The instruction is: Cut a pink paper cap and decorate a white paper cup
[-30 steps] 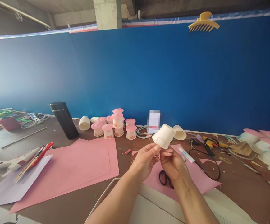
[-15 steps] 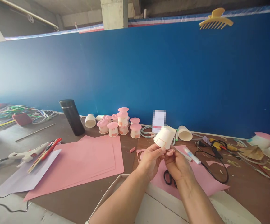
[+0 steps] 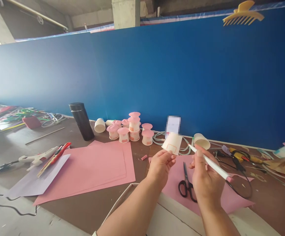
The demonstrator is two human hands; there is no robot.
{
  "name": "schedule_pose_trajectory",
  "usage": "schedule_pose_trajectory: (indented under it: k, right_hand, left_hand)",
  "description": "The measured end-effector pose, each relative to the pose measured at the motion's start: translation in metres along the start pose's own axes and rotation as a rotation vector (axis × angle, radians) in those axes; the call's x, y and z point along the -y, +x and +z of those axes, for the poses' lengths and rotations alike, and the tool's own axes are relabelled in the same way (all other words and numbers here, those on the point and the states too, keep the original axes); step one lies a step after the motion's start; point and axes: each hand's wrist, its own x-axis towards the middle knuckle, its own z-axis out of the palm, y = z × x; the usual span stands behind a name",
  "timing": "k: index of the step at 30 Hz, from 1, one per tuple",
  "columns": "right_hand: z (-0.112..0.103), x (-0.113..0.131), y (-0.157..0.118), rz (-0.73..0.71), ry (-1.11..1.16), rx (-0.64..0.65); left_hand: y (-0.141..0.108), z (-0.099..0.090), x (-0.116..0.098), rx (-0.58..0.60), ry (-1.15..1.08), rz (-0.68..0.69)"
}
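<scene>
Between the thumb and fingers of my left hand point(image 3: 160, 167) is a white paper cup point(image 3: 172, 142), held upside down with its wide rim low. A reddish rectangle outline shows on its side. In my right hand point(image 3: 207, 177) is a white marker point(image 3: 214, 166) with a pink end, its tip pointing up-left toward the cup but apart from it. Below the hands, black-handled scissors point(image 3: 186, 186) lie on a pink paper sheet point(image 3: 173, 183). Several finished-looking cups with pink paper tops point(image 3: 134, 126) stand by the blue wall, some stacked.
Large pink sheets point(image 3: 103, 164) lie left, with a white glue gun point(image 3: 37, 158) and red utility knife point(image 3: 57, 155) on a pale sheet. A black flask point(image 3: 82, 121) stands behind. Another white cup point(image 3: 201, 141) lies sideways near cables point(image 3: 240, 164). A marker cap point(image 3: 144, 157) sits mid-table.
My right hand has come away from the cup to the right and now holds the white marker. My left hand alone keeps the cup, now tilted less. The view has shifted slightly.
</scene>
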Motion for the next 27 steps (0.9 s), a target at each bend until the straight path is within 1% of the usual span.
schedule_pose_trajectory:
  k: [3, 5, 7, 13, 16, 18, 21, 24, 27]
  right_hand:
    - [0.001, 0.005, -0.008, -0.257, -0.098, 0.067]
    - [0.003, 0.005, -0.012, -0.334, -0.138, 0.111]
    - [0.005, 0.004, -0.014, -0.313, -0.16, 0.125]
    - [0.011, -0.002, -0.015, -0.187, -0.228, 0.099]
    - [0.013, -0.007, -0.014, -0.169, -0.241, 0.088]
    - [0.014, -0.01, -0.014, -0.172, -0.242, 0.088]
    - [0.016, -0.016, -0.013, -0.152, -0.26, 0.127]
    - [0.017, -0.022, -0.013, -0.115, -0.274, 0.18]
    - [0.018, -0.028, -0.012, -0.101, -0.288, 0.185]
  left_hand:
    - [0.0, 0.001, 0.002, -0.011, -0.007, -0.003]
    - [0.0, 0.0, 0.003, -0.001, -0.024, 0.006]
    - [0.0, 0.0, 0.004, 0.002, -0.041, 0.008]
    - [0.001, -0.002, 0.008, 0.033, -0.022, -0.009]
    - [0.005, -0.008, 0.012, 0.031, -0.016, -0.022]
    - [0.009, -0.012, 0.015, 0.009, -0.017, -0.034]
    - [0.014, -0.017, 0.02, -0.007, -0.006, -0.05]
    - [0.017, -0.019, 0.023, 0.036, 0.016, -0.055]
    - [0.019, -0.021, 0.024, 0.045, 0.035, -0.069]
